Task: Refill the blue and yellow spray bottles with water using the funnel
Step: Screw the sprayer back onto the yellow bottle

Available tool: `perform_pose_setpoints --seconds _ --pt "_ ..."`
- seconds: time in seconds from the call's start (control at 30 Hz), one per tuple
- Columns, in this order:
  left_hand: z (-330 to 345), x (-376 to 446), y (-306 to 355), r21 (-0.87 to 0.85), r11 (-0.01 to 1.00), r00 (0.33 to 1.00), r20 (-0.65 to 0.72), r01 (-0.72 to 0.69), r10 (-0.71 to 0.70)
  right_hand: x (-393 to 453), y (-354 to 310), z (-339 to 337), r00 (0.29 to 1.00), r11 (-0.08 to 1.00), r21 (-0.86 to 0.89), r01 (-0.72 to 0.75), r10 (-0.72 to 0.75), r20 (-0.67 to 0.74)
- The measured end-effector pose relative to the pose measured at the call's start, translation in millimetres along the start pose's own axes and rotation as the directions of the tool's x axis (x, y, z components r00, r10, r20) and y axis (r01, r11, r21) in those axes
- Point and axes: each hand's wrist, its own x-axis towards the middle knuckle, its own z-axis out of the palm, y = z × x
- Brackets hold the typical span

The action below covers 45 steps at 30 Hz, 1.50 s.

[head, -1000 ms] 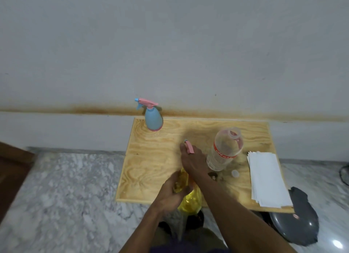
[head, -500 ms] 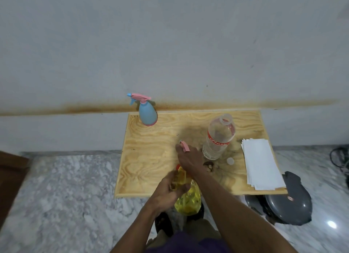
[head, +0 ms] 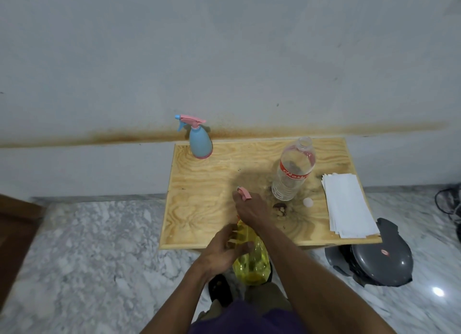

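The yellow spray bottle (head: pixel 252 261) is held off the table's near edge, in front of my body. My right hand (head: pixel 249 209) is closed over its pink spray head (head: pixel 244 193) at the top. My left hand (head: pixel 222 251) sits at the bottle's neck with its fingers loosely spread. The blue spray bottle (head: pixel 199 144) with a pink trigger stands upright at the back left of the wooden table (head: pixel 199 196). An uncapped clear water bottle (head: pixel 293 171) with a red label stands at the back right. No funnel is visible.
A small white cap (head: pixel 308 202) lies beside the water bottle, next to a dark knot (head: pixel 280 209) in the wood. A stack of white paper (head: pixel 348 205) lies on the right side. A grey round object (head: pixel 374 256) rests on the marble floor at the right.
My left hand has loosened from a firm grip on the yellow bottle's neck to spread fingers. The camera view shifted, and my right hand stays on the spray head.
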Motion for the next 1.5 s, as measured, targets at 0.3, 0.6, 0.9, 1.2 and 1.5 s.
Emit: perform_pose_setpoints --seconds 0.3,0.6,0.9,1.2,1.5 --pt "-3 -1 1 0.026 1.000 1.000 0.017 -0.002 0.001 -4 2 4 0.997 1.000 0.018 -0.016 0.018 -0.071" --pt "6 0 11 0.032 0.999 0.997 0.077 -0.008 0.005 -2 11 -5 0.987 0.996 0.018 -0.091 0.093 -0.134" --pt "7 1 13 0.038 0.999 0.998 0.055 -0.034 0.032 -7 6 -11 0.989 0.996 0.058 -0.071 0.077 -0.123" --pt "-9 -3 21 0.195 0.962 0.978 -0.048 -0.189 0.202 -24 -15 -23 0.991 0.983 0.156 0.095 -0.079 -0.106" --pt "-28 -4 15 0.342 0.892 0.903 -0.204 -0.296 0.378 -56 -28 -6 0.923 0.947 0.186 0.263 -0.190 -0.335"
